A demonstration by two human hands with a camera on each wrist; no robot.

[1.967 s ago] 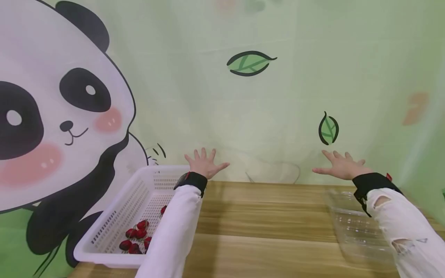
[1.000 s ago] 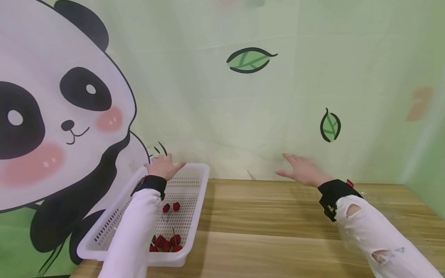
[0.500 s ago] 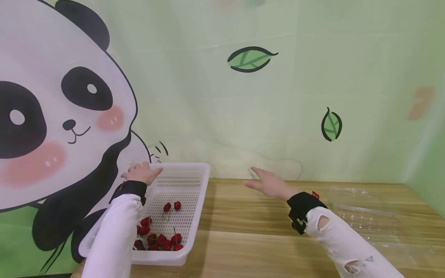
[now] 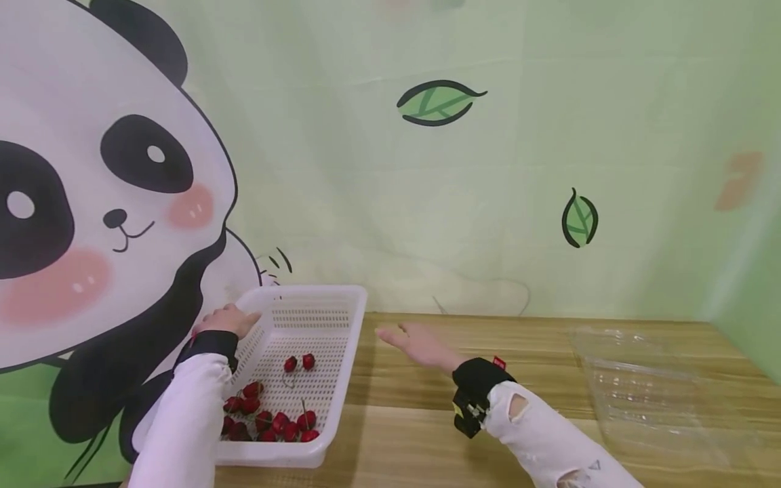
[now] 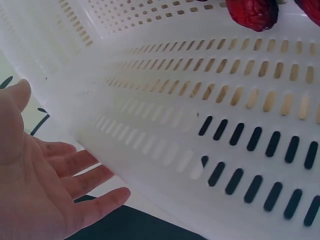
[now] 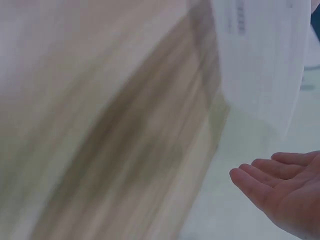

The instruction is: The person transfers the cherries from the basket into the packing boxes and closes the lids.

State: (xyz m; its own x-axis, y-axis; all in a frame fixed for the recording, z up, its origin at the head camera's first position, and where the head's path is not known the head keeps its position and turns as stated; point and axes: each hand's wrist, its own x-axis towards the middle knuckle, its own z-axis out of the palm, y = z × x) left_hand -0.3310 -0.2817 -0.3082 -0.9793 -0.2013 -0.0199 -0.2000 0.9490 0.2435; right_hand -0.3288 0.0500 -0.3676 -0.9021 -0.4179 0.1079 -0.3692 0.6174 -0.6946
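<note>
Basket (image 4: 350,366), rectangular slotted plastic, sits between left hand (image 4: 228,320) and right hand (image 4: 422,344), both uncurled.

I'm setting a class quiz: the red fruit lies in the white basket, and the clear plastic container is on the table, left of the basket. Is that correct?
The side is wrong: the head view shows the clear plastic container right of the white basket. The red fruit lies in the basket; the container is on the table.
</note>
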